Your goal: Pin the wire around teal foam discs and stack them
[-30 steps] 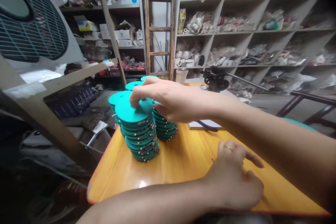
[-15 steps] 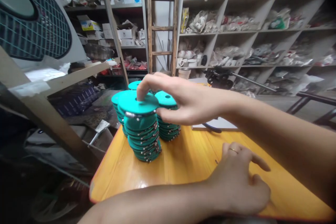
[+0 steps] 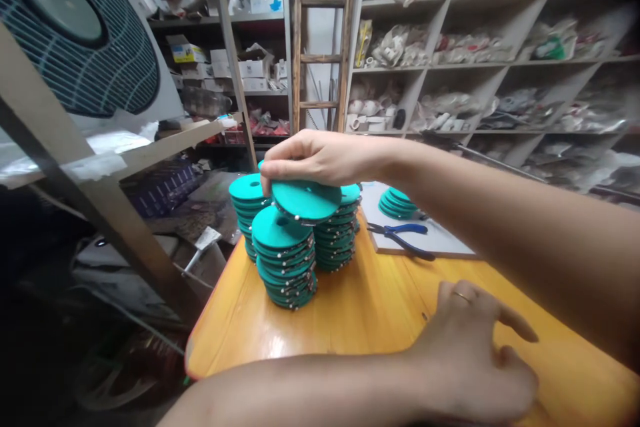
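Observation:
My right hand (image 3: 320,157) reaches across from the right, its fingers closed on a flat teal spool (image 3: 310,202) with white pinheads along its dark rim. This spool is tilted above the front stack of teal spools (image 3: 285,267); the top one there shows a centre hole. More stacks of teal spools (image 3: 247,188) stand behind, partly covered by my hand and the held spool. My left hand (image 3: 475,353), wearing a ring, hangs low over the yellow wooden table (image 3: 360,320) on the right, fingers apart and holding nothing; its forearm crosses the front.
A white board (image 3: 450,248) on the table bears blue-handled pliers (image 3: 407,233) and a small teal stack (image 3: 395,203). Left are a metal rack (image 3: 170,147) and a large fan (image 3: 125,47). A wooden ladder (image 3: 323,57) and bag-filled shelves (image 3: 467,67) stand behind.
My right hand, earlier with a finger at the top spool's hole, has lifted that spool off the front stack and tilted it, moving right. The view has shifted slightly; my left hand stays low.

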Motion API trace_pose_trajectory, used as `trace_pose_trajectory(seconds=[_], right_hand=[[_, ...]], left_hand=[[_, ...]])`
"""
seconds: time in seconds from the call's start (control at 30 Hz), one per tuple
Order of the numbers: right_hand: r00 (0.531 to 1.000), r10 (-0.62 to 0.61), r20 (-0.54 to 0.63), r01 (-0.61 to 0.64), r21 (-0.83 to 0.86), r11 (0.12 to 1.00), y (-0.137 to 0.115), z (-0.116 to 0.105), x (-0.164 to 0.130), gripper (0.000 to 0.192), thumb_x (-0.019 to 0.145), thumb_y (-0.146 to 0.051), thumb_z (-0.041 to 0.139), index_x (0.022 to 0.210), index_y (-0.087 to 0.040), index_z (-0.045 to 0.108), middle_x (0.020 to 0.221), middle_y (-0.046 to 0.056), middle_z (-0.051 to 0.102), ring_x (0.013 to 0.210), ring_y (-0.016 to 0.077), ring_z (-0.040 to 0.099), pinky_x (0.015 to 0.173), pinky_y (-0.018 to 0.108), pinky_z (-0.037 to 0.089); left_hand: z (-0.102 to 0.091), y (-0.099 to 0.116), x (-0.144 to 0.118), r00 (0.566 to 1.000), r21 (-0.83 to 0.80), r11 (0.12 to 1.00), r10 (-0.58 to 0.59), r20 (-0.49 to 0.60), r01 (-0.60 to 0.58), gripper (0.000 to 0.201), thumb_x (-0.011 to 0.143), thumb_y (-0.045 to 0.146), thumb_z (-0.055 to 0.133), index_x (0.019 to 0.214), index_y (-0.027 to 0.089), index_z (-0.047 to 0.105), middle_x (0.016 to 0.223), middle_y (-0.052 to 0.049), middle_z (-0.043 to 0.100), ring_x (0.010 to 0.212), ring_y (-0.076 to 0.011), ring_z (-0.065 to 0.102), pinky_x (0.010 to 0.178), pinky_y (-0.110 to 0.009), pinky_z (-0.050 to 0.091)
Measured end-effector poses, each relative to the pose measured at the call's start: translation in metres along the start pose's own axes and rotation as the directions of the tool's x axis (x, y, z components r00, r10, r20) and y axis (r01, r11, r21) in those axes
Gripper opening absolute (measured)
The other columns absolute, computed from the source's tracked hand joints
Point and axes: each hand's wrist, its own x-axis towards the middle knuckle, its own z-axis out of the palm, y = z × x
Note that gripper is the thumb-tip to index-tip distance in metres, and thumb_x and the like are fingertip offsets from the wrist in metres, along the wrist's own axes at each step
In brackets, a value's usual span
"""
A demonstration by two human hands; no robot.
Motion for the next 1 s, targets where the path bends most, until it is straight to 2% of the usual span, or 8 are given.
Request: trace_pose_trajectory(seconds=[0.17, 0.27, 0.4, 0.47, 0.53, 0.67, 0.8, 1.0], right_hand=[[0.991, -0.032, 0.130, 0.049, -0.127, 0.991, 0.008, 0.012, 0.020, 0.032, 0.101, -0.033, 0.048, 0.097, -0.009, 0.069, 0.088, 0.002, 0.064, 0.076, 0.0046, 0.054, 0.068, 0.012, 0.043], [0.985, -0.156, 0.073, 0.169, -0.231, 0.958, 0.014, 0.017, 0.025, 0.026, 0.096, -0.033, 0.058, 0.095, -0.011, 0.071, 0.096, 0.003, 0.064, 0.086, 0.0068, 0.056, 0.077, 0.015, 0.043], [0.936, -0.349, -0.042, 0.308, -0.382, 0.871, 0.009, 0.012, 0.016, 0.012, 0.089, -0.021, 0.067, 0.091, -0.010, 0.071, 0.097, 0.003, 0.064, 0.091, 0.0072, 0.055, 0.085, 0.018, 0.041], [0.948, -0.317, -0.035, 0.280, -0.387, 0.878, 0.000, 0.007, 0.004, 0.014, 0.091, -0.024, 0.064, 0.091, -0.010, 0.070, 0.092, 0.002, 0.064, 0.087, 0.0068, 0.056, 0.081, 0.018, 0.042], [0.978, -0.206, 0.004, 0.188, -0.436, 0.880, -0.009, 0.005, -0.009, 0.022, 0.088, -0.035, 0.069, 0.092, -0.013, 0.070, 0.090, 0.001, 0.063, 0.085, 0.0086, 0.056, 0.077, 0.019, 0.042], [0.999, -0.045, 0.026, 0.052, -0.589, 0.806, -0.015, 0.012, -0.028, 0.046, 0.074, -0.043, 0.081, 0.109, -0.017, 0.065, 0.100, 0.002, 0.061, 0.093, 0.0143, 0.054, 0.073, 0.022, 0.040], [0.998, -0.054, 0.018, 0.054, -0.609, 0.791, -0.010, 0.021, -0.033, 0.039, 0.081, -0.028, 0.077, 0.116, -0.020, 0.061, 0.106, 0.000, 0.060, 0.095, 0.0133, 0.050, 0.079, 0.024, 0.038], [0.994, -0.110, 0.013, 0.096, -0.598, 0.796, -0.007, 0.023, -0.035, 0.042, 0.078, -0.027, 0.080, 0.116, -0.019, 0.062, 0.106, 0.001, 0.059, 0.100, 0.0136, 0.050, 0.078, 0.023, 0.040]], left_hand=[[0.000, -0.002, 0.001, 0.998, 0.015, 0.999, 0.052, -0.034, -0.051, 0.023, 0.066, 0.016, 0.055, 0.088, 0.022, 0.055, 0.105, -0.007, 0.051, 0.113, -0.0304, 0.048, 0.098, -0.044, 0.047], [0.000, -0.001, 0.001, 0.997, 0.019, 0.998, 0.058, -0.043, -0.057, 0.019, 0.068, 0.017, 0.054, 0.086, 0.021, 0.054, 0.107, -0.007, 0.050, 0.113, -0.0305, 0.048, 0.098, -0.044, 0.046], [-0.001, 0.001, -0.001, 0.999, -0.009, 1.000, 0.024, -0.023, -0.024, 0.021, 0.068, 0.016, 0.054, 0.089, 0.021, 0.054, 0.105, -0.007, 0.049, 0.115, -0.0302, 0.047, 0.099, -0.044, 0.046], [-0.001, 0.001, -0.001, 1.000, -0.021, 1.000, -0.005, -0.003, 0.005, 0.023, 0.070, 0.016, 0.054, 0.092, 0.021, 0.056, 0.102, -0.008, 0.047, 0.112, -0.0301, 0.048, 0.095, -0.045, 0.049], [0.000, -0.001, 0.000, 1.000, -0.021, 1.000, -0.014, 0.009, 0.014, 0.024, 0.071, 0.017, 0.054, 0.094, 0.021, 0.057, 0.100, -0.008, 0.046, 0.110, -0.0296, 0.049, 0.092, -0.045, 0.050], [0.002, -0.003, 0.000, 1.000, -0.007, 1.000, 0.007, -0.003, -0.007, 0.022, 0.072, 0.017, 0.053, 0.093, 0.021, 0.057, 0.101, -0.008, 0.046, 0.110, -0.0290, 0.048, 0.095, -0.048, 0.048], [0.002, -0.002, -0.001, 1.000, -0.011, 1.000, 0.002, -0.004, -0.002, 0.024, 0.071, 0.016, 0.053, 0.094, 0.020, 0.057, 0.103, -0.009, 0.046, 0.112, -0.0308, 0.047, 0.090, -0.046, 0.050], [-0.001, 0.001, -0.003, 1.000, 0.033, 0.999, 0.015, 0.024, -0.016, 0.027, 0.072, 0.016, 0.051, 0.098, 0.020, 0.056, 0.108, -0.008, 0.048, 0.115, -0.0293, 0.045, 0.092, -0.044, 0.050]])
